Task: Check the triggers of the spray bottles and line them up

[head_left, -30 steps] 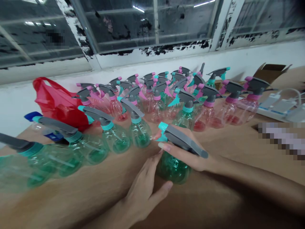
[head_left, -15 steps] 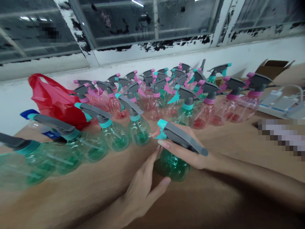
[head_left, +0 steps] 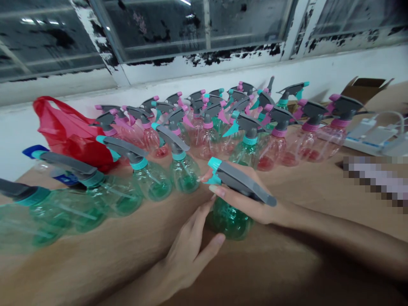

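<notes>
A green spray bottle (head_left: 234, 219) with a grey and turquoise trigger head stands close in front of me. My right hand (head_left: 245, 197) grips it around the neck, just below the head, with the thumb on the near side. To the left of the bottle, my left hand (head_left: 191, 246) has its fingers stretched out and the thumb apart. Its fingertips are near the bottle's side; whether they touch it I cannot tell. Beyond my hands a row of green spray bottles (head_left: 156, 182) runs to the left.
Pink spray bottles (head_left: 276, 148) and more green ones crowd the back of the wooden table (head_left: 318, 199). A red plastic bag (head_left: 63, 131) lies at the left by a blue-capped bottle (head_left: 65, 176). At the right are an open cardboard box (head_left: 366, 87) and a white power strip (head_left: 366, 140).
The view has shifted slightly. My right hand keeps its grip on the spray bottle, and my left thumb has moved a little away from the bottle.
</notes>
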The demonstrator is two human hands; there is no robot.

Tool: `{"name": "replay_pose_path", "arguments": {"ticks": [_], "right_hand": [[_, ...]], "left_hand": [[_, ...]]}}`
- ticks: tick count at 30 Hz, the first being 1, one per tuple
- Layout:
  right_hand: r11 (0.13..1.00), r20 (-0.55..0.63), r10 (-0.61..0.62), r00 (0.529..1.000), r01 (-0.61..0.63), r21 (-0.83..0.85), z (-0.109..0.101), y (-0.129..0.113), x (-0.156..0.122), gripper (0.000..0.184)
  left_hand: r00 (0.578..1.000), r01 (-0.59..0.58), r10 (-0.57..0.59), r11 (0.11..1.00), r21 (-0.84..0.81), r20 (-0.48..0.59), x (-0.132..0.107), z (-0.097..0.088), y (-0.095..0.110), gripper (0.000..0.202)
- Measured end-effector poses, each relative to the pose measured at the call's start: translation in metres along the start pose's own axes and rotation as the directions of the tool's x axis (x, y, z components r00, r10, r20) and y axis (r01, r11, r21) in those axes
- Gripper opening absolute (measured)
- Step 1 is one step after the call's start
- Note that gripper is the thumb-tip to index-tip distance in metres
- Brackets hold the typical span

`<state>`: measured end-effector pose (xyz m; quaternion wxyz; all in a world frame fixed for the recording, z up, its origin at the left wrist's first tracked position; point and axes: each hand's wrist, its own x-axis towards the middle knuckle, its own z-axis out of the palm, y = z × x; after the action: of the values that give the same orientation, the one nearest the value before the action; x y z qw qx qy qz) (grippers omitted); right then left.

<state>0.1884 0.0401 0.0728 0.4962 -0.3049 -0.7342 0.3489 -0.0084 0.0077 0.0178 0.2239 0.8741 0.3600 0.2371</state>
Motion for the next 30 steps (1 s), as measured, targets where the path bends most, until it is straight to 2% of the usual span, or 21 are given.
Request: {"name": "replay_pose_path", "arguments": {"ticks": [8,12,15,17,19,23,30], "right_hand": [[0.998,0.011,-0.030,1.000,0.030,-0.049,-0.002,-0.005,0.002,0.015],[0.995,-0.008,-0.048,0.999,0.047,-0.091,-0.003,-0.009,0.002,0.016],[0.994,-0.020,-0.058,0.998,0.055,-0.096,-0.003,-0.009,0.001,0.023],[0.996,-0.011,-0.067,0.998,0.067,-0.065,-0.003,-0.007,0.000,0.018],[0.998,-0.006,-0.050,0.999,0.049,-0.037,-0.003,-0.005,0.000,0.011],[1.000,-0.020,0.002,1.000,-0.003,-0.023,-0.003,-0.001,-0.002,0.018],[1.000,-0.033,0.006,0.999,-0.007,-0.021,-0.002,-0.001,-0.004,0.017]], "left_hand": [[1.000,-0.003,0.002,1.000,0.003,0.004,0.001,0.000,-0.001,0.061],[0.998,-0.053,0.055,0.993,0.103,-0.016,0.003,0.005,0.000,0.069],[0.999,-0.036,0.039,0.979,0.202,-0.014,0.004,0.009,0.001,0.076],[1.000,-0.024,0.027,0.968,0.248,-0.010,0.005,0.012,0.001,0.078],[0.999,-0.033,0.038,0.959,0.282,-0.010,0.004,0.015,-0.001,0.079],[0.998,-0.058,0.061,0.939,0.338,0.000,0.003,0.017,-0.006,0.079],[0.997,-0.079,0.078,0.911,0.405,0.018,0.003,0.020,-0.011,0.072]]}}
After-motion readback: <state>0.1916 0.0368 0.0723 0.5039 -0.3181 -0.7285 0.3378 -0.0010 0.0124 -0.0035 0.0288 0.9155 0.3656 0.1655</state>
